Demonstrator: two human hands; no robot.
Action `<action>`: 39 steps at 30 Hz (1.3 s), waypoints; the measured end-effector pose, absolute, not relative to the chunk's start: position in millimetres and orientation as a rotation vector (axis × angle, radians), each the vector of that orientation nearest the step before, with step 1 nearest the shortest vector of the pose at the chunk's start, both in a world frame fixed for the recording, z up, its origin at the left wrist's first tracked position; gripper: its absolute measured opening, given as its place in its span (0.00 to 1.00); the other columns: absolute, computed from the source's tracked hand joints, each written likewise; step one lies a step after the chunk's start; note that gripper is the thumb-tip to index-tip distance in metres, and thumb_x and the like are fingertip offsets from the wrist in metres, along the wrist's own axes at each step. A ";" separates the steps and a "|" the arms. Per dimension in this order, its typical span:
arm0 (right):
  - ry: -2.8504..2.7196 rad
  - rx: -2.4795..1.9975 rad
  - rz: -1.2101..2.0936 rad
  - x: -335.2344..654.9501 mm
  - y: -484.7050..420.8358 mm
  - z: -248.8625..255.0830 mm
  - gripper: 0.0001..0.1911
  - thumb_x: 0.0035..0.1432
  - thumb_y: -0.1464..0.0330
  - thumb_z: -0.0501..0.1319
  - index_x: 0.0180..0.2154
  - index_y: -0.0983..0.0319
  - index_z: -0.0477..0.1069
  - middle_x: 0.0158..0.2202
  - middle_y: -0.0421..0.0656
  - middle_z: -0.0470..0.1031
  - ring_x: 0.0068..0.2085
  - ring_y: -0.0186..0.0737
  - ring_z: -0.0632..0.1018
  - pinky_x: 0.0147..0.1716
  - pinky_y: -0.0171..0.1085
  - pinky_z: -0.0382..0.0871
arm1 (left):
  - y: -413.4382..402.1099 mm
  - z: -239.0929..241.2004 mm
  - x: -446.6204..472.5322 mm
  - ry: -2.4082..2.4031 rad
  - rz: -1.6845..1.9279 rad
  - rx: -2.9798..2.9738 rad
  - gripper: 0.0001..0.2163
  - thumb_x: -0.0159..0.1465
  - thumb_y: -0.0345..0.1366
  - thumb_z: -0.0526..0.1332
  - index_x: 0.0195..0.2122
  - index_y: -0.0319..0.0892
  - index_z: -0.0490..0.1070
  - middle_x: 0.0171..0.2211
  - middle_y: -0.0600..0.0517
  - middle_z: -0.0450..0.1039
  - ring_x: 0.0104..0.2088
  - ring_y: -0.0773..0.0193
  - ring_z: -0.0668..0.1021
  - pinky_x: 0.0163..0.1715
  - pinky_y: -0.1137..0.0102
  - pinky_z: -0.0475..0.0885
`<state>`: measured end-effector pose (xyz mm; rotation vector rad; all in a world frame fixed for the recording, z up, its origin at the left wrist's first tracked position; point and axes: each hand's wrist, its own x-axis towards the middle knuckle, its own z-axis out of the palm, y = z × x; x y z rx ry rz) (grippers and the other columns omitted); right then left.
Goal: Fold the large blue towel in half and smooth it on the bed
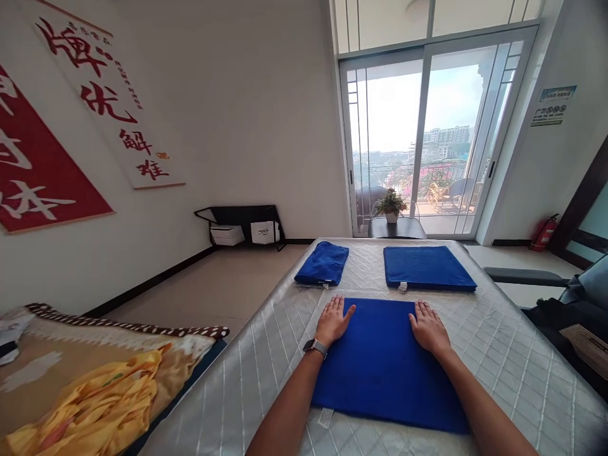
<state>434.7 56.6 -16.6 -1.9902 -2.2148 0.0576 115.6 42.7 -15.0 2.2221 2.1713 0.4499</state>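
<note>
A blue folded cloth (384, 367) lies flat in front of me on the silver quilted mattress (266, 354), with a white label at its near left edge. My left hand (333, 322) rests open at its far left corner, fingers stretched forward and a watch on the wrist. At the far right corner my right hand (430, 326) lies open too, partly on the cloth's edge. Beyond them are two more blue folded cloths: a smaller one (323, 263) on the left and a wider, thicker stack (427, 267) on the right, each showing a white label.
To the left is a low bed with a patterned blanket (185, 354) and a crumpled yellow cloth (104, 399). A chair (398, 228) bearing a potted plant (391, 204) stands behind the mattress. Dark bags (560, 335) sit at the right, and a fire extinguisher (544, 233) is by the wall.
</note>
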 end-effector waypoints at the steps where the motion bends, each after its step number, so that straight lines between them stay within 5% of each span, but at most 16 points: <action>1: -2.220 -1.997 0.053 434.6 56.8 -16.4 0.35 0.69 0.57 0.38 0.70 0.71 0.45 0.72 0.49 0.45 0.71 0.43 0.46 0.68 0.45 0.37 | 43.1 -15.7 115.4 2.168 0.461 2.224 0.40 0.69 0.61 0.33 0.69 0.33 0.53 0.69 0.40 0.52 0.70 0.52 0.54 0.67 0.57 0.51; 24: -2.274 -2.067 -0.051 429.6 3.0 15.5 0.34 0.70 0.59 0.38 0.70 0.70 0.46 0.72 0.49 0.45 0.71 0.42 0.47 0.68 0.44 0.38 | 39.1 -11.0 116.5 2.146 0.507 2.208 0.38 0.70 0.58 0.34 0.68 0.31 0.54 0.69 0.37 0.52 0.69 0.50 0.55 0.67 0.56 0.51; 39: -2.232 -2.016 0.199 430.0 -22.7 -0.2 0.37 0.69 0.53 0.36 0.71 0.69 0.42 0.72 0.48 0.41 0.72 0.43 0.44 0.68 0.46 0.35 | 42.1 -16.5 113.7 2.200 0.397 2.284 0.38 0.70 0.58 0.34 0.68 0.32 0.55 0.68 0.37 0.54 0.69 0.51 0.57 0.66 0.56 0.53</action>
